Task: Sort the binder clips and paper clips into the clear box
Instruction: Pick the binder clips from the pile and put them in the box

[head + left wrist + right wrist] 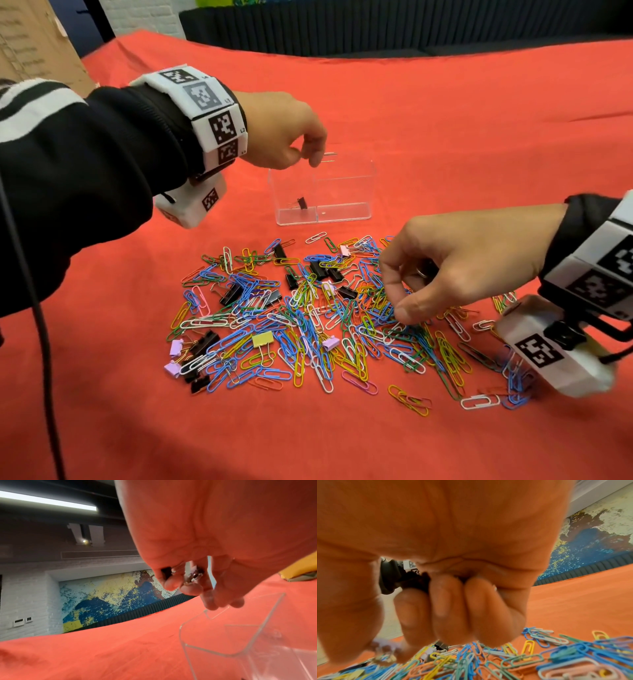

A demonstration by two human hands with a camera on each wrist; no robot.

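Left hand point(284, 132) poised over clear box point(342, 192) on desk point(445, 120), fingers pinching wire-handled clip, probably binder clip, for drop beside black binder clip point(301, 202) inside. Right hand point(455, 263) fingers curl into clip pile point(308, 315); grasp unclear.

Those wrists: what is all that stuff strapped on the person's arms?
Both hands, left hand and right hand, are bare. The black sleeves have white stripes on the left arm. Each wrist wears a band of white blocks printed with black square codes, with a white camera box hanging below. A black cable hangs at the left.
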